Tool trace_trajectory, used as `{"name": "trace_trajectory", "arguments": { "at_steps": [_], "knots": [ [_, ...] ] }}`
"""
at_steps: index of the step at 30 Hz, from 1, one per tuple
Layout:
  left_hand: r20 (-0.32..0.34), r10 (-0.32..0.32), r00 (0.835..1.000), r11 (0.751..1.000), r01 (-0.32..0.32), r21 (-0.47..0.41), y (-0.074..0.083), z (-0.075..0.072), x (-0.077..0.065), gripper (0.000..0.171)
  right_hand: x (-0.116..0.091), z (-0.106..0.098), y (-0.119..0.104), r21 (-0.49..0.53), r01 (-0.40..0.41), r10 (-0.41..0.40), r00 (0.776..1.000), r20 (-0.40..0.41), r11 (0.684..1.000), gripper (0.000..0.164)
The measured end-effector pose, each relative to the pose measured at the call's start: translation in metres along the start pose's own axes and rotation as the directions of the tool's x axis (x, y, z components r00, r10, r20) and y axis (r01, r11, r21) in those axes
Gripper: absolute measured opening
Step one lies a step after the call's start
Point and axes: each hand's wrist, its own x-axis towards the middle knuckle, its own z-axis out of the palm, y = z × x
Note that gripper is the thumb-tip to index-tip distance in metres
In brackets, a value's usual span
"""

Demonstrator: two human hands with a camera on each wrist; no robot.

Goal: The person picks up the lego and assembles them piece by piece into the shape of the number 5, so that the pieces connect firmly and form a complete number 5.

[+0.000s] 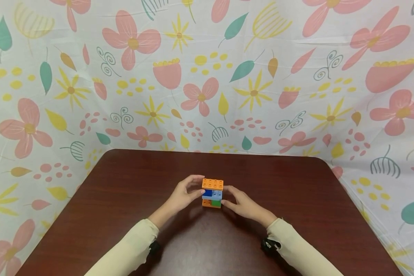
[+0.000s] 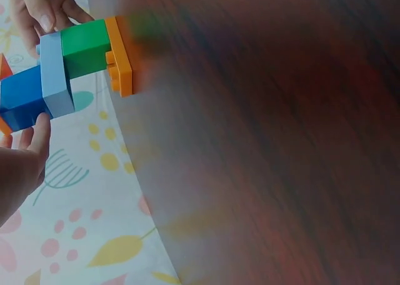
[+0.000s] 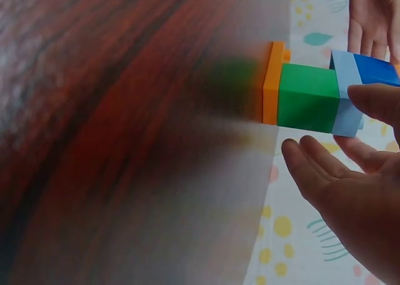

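Note:
A stack of toy building bricks stands upright on the table. At its bottom is an orange plate [image 3: 272,85] with a green brick [image 3: 307,97] on one side. A light blue plate [image 2: 57,79] lies across the green brick. On its left part sits a blue brick [image 2: 24,97], topped by another orange plate [image 1: 212,184]. My left hand [image 1: 183,195] holds the stack from the left, its thumb by the blue brick. From the right, my right hand [image 1: 243,205] grips at the light blue plate, thumb in front and fingers partly hidden behind.
The dark brown wooden table [image 1: 141,165] has rounded far corners. Behind and beside it hangs a white cloth [image 1: 207,69] printed with flowers and leaves. Dark bands [image 1: 270,245] sit at both sleeve cuffs.

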Motion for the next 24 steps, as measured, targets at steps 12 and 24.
{"name": "trace_trajectory", "arguments": {
  "at_steps": [12,24],
  "knots": [
    [-0.012,-0.028,1.0,1.0,0.028,0.003,-0.004,0.001,0.003,0.037,0.002,0.002,0.0,0.002,-0.06,0.06,0.997,0.047,0.998,0.042],
    [-0.045,0.005,0.999,1.0,-0.005,0.003,-0.035,0.003,0.014,0.035,0.002,0.004,-0.001,0.02,-0.066,0.065,0.997,0.044,0.998,0.04]
  ]
}}
